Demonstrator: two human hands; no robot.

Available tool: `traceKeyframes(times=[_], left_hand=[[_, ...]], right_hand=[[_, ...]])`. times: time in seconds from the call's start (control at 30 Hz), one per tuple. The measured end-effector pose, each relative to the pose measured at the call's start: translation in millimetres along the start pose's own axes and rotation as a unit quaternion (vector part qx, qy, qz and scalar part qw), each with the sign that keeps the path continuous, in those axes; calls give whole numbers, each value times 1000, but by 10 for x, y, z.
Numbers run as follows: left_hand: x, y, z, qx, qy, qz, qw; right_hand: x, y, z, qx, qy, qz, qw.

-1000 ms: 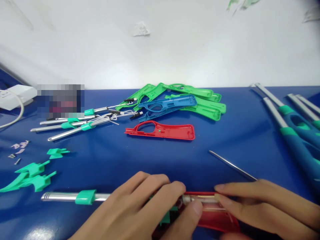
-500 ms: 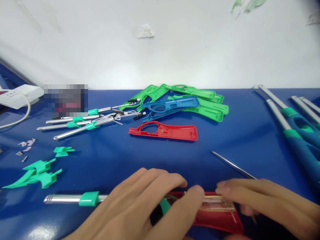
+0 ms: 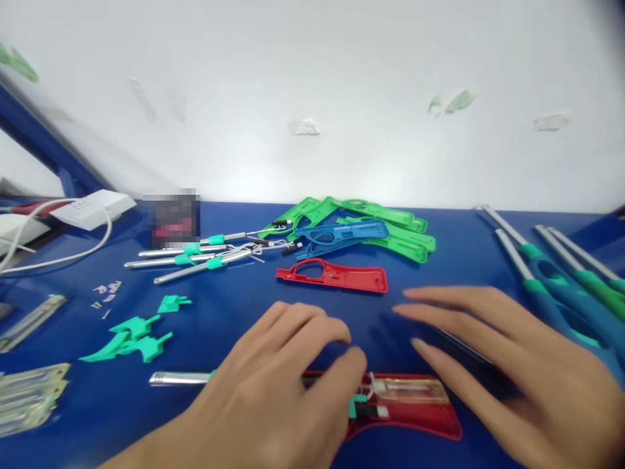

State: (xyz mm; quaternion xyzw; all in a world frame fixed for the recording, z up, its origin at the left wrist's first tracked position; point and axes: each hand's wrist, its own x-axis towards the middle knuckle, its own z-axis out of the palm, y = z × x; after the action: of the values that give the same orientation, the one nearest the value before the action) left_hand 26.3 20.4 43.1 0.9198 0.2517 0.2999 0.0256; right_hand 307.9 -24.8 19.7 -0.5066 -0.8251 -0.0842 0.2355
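My left hand [image 3: 273, 384] is curled over a red lighter half-shell [image 3: 420, 420], with its thumb and index finger pressing near the middle. Inside the shell lie a clear fuel tank [image 3: 410, 391] and a black igniter piece [image 3: 368, 410] beside a bit of green trigger [image 3: 359, 398]. A silver lighter tube [image 3: 178, 378] sticks out to the left from beneath this hand. Over the right end of the shell, apart from it, my right hand [image 3: 517, 365] is held open with spread fingers. A thin metal rod [image 3: 469, 345] shows partly behind those fingers.
Another red half-shell [image 3: 361, 279] lies ahead, before blue [image 3: 342, 236] and green half-shells [image 3: 403, 246]. Silver tubes with wires [image 3: 185, 272] and green triggers [image 3: 149, 347] are at left, near clear fuel tanks [image 3: 29, 394]. Blue-handled lighters [image 3: 581, 326] lie right.
My right hand has lifted off the right end of the red shell and opened out. My left hand stays on the shell. The whole view has shifted, showing more of the table's left side.
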Motion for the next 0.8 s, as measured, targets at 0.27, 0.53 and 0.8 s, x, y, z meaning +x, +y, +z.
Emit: traceKeyframes(times=[0.27,0.53,0.8], left_hand=[[249,-557,-181,12,77,5,997],[31,-592,-132,56,20,41,997],[36,-379,-304,37,-47,55,997]], right_hand=[[755,171,322,-44,-72,-78,993],[508,125,3,-2,-31,-66,997],[-67,409,45,40,-92,51,994]])
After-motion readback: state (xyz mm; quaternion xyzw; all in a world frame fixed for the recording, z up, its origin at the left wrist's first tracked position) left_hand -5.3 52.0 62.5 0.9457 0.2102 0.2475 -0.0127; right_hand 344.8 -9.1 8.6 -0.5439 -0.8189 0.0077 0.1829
